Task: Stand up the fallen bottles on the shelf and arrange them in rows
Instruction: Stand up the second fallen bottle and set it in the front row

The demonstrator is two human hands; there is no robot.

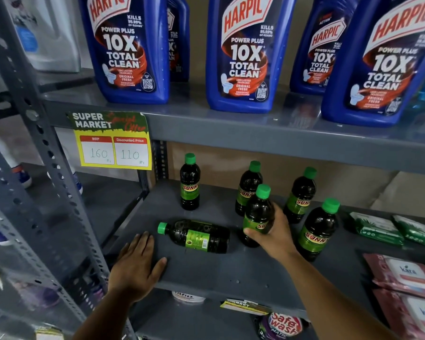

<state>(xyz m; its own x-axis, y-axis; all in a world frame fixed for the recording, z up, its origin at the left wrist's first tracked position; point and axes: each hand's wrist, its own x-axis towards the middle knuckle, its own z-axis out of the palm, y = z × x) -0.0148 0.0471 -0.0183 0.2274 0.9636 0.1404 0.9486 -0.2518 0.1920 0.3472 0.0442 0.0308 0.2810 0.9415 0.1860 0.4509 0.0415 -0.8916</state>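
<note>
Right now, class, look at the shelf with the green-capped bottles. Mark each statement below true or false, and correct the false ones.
1. One green-capped bottle lies on its side. True: the fallen bottle lies with its cap pointing left.
2. The right hand holds an upright bottle. True: the right hand grips the held bottle.
3. The left hand grips the fallen bottle. False: the left hand rests flat on the shelf, apart from it.
4. Six bottles stand upright. False: five stand, counting the held one.
5. The price tag shows 160 and 110. True: the price tag shows both.
</note>
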